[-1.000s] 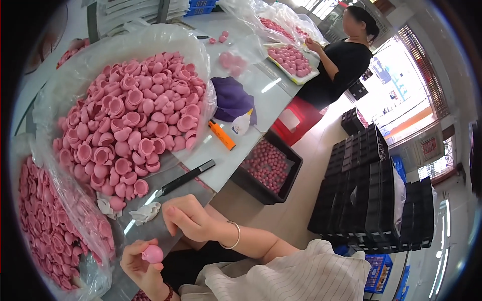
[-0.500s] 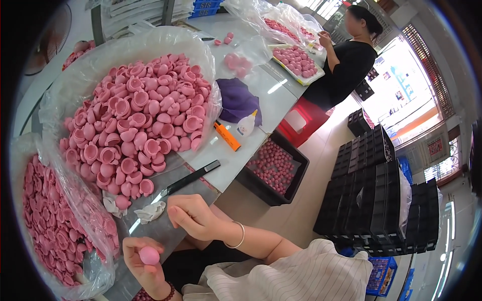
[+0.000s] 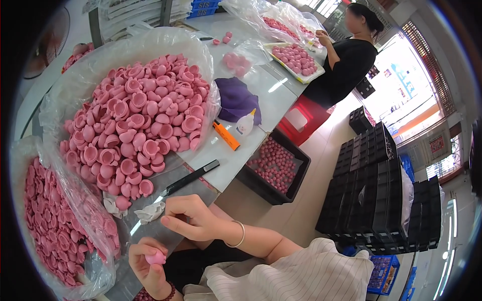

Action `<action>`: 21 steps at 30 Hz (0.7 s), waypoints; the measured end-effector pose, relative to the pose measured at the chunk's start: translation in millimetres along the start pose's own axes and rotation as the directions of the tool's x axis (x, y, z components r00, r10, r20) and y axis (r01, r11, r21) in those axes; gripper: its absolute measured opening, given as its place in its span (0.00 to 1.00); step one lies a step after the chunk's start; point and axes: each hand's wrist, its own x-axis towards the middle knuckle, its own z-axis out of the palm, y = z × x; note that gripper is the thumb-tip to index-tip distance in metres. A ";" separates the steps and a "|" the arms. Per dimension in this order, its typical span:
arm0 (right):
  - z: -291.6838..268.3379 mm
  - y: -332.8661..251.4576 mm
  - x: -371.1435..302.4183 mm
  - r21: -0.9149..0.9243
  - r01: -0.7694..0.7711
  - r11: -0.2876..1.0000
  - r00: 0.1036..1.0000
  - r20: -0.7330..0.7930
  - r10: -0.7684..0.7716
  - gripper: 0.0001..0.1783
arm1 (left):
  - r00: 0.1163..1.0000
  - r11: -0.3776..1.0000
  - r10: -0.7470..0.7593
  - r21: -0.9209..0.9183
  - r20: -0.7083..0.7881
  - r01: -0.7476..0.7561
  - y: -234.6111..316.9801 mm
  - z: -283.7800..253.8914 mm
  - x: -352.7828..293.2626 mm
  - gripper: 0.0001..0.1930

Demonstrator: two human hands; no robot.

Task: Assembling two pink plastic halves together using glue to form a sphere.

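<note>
My left hand (image 3: 145, 269) is closed round a small pink plastic ball (image 3: 157, 258) with a small knob on it, pinched between thumb and fingers. Just above and to its right is my right hand (image 3: 193, 218), loosely curled, its thumb toward the ball but apart from it. Whatever its fingers may hold is hidden. Ahead lies a large clear bag (image 3: 60, 80) heaped with hollow pink half shells (image 3: 135, 120). At the left, a second bag (image 3: 108, 273) contains more pink pieces (image 3: 55, 215). A crumpled white tissue (image 3: 149, 213) rests near my right hand.
On the table are a black-handled tool (image 3: 192, 178), an orange cutter (image 3: 226, 135), a glue bottle (image 3: 245, 123) and a purple cloth (image 3: 236, 100). A black crate (image 3: 241, 178) of pink balls stands on the floor beside stacked black crates (image 3: 359, 200). Another person (image 3: 341, 65) works at the far end.
My left hand has risen slightly and turned the ball, so its knob shows. My right hand has shifted a little left and down, its thumb now stretched toward the ball.
</note>
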 end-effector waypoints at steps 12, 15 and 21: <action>-3.6 -1.1 0.1 -0.003 0.017 1.000 1.000 0.001 -0.017 0.12 | 0.992 0.995 -0.102 -0.021 -0.071 0.101 2.2 1.5 -0.3 0.28; -3.1 -1.2 -1.7 -0.008 0.021 1.000 1.000 -0.001 -0.021 0.12 | 0.996 0.996 -0.077 -0.044 -0.048 0.075 -0.9 -1.3 -1.5 0.30; 4.5 -3.6 -2.2 0.000 -0.030 1.000 0.999 0.042 0.030 0.09 | 0.988 1.000 -0.013 0.021 -0.152 0.017 2.3 -2.0 -8.7 0.37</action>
